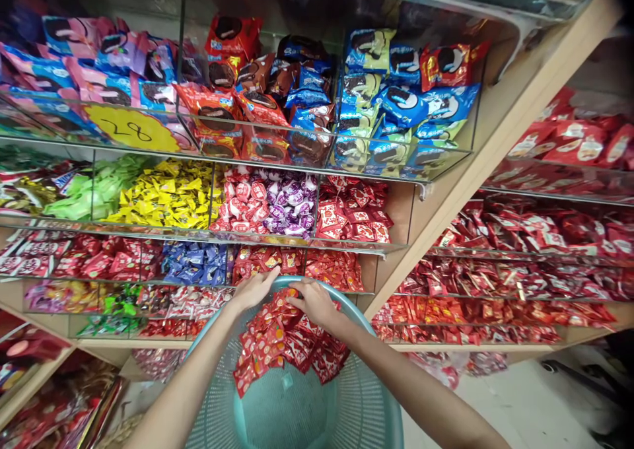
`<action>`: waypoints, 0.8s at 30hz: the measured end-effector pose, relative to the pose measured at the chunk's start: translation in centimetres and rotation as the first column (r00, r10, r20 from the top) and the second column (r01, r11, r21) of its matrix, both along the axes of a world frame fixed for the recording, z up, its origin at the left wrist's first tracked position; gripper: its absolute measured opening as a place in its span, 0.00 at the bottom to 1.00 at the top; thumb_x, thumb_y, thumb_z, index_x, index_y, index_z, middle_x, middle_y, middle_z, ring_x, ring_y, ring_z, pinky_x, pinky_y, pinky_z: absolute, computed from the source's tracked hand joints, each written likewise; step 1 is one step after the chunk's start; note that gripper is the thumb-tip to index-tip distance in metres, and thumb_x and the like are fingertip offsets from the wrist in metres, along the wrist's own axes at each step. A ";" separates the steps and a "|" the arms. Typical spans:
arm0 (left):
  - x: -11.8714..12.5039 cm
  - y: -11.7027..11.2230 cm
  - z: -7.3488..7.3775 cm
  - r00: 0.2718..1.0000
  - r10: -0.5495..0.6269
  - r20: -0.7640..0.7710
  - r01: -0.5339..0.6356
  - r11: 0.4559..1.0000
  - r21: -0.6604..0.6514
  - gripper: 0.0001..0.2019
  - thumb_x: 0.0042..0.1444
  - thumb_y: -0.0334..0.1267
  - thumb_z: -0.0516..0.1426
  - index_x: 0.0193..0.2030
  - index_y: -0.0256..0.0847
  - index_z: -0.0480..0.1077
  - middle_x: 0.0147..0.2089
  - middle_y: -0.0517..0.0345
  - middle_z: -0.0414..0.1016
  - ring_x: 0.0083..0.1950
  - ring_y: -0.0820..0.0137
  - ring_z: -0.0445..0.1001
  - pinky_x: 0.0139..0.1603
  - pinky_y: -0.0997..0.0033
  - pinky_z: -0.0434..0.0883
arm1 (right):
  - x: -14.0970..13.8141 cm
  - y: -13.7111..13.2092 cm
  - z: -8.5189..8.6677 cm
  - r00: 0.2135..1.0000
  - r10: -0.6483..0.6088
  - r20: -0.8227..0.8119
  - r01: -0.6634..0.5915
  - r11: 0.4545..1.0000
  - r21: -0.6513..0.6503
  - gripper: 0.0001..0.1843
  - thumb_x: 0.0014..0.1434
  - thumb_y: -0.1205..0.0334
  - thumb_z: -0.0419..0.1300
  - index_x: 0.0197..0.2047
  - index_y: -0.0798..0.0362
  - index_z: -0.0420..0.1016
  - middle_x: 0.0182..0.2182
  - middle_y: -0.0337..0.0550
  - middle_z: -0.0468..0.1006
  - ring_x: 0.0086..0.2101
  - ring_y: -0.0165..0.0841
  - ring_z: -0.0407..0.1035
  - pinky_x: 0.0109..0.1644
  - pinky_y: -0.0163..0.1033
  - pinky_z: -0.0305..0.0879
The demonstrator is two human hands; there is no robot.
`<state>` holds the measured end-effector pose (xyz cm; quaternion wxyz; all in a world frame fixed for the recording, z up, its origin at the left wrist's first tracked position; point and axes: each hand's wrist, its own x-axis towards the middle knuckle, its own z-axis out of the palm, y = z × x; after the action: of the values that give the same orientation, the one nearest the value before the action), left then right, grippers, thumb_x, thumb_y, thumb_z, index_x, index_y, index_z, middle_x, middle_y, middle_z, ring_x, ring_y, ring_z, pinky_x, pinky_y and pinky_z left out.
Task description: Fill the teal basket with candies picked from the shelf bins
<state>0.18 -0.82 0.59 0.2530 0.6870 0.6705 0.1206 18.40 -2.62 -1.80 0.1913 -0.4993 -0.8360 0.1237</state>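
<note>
Teal basket (pixel 361 403): stood lower centre, near edge cut off.
Red packets (pixel 270 343): lay heaped inside, partly hidden beneath the right hand (pixel 316 302).
Right fingers: curled over packets; grip unclear.
Left hand (pixel 255 290): angled upper-right by the rim; couldn't tell its hold.

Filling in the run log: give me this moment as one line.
left hand: at teal basket far rim | right hand: over red packets | red packets: inside teal basket, far side
</note>
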 end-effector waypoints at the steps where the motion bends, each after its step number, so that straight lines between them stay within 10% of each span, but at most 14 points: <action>1: 0.0 0.0 -0.1 1.000 -0.001 0.001 0.001 1.000 0.001 0.39 0.49 0.66 0.32 0.47 0.46 0.71 0.50 0.52 0.72 0.53 0.54 0.67 0.50 0.60 0.62 | 0.0 -0.1 0.1 0.999 0.001 0.041 -0.002 1.000 0.020 0.17 0.55 0.51 0.54 0.44 0.51 0.72 0.37 0.48 0.73 0.38 0.37 0.67 0.40 0.38 0.59; 18: -0.1 0.3 -0.2 1.000 -0.012 0.002 0.012 1.000 0.002 0.38 0.50 0.66 0.32 0.41 0.46 0.73 0.45 0.54 0.76 0.48 0.55 0.71 0.48 0.59 0.63 | -0.2 -0.5 0.4 0.989 -0.031 0.144 0.022 0.998 0.065 0.18 0.58 0.49 0.49 0.38 0.52 0.73 0.35 0.46 0.72 0.36 0.34 0.66 0.39 0.36 0.58; 24: -0.2 0.4 -0.3 1.000 0.008 -0.009 -0.008 1.000 -0.029 0.38 0.49 0.67 0.32 0.50 0.49 0.69 0.53 0.55 0.70 0.54 0.53 0.65 0.52 0.56 0.60 | 4.8 3.5 1.9 0.980 -0.193 -0.041 0.196 0.976 0.090 0.15 0.60 0.56 0.46 0.42 0.50 0.72 0.36 0.44 0.72 0.38 0.31 0.66 0.41 0.33 0.57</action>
<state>-0.05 -0.40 0.26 0.2595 0.6810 0.6761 0.1088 23.23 0.84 0.12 0.2390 -0.5672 -0.7848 0.0728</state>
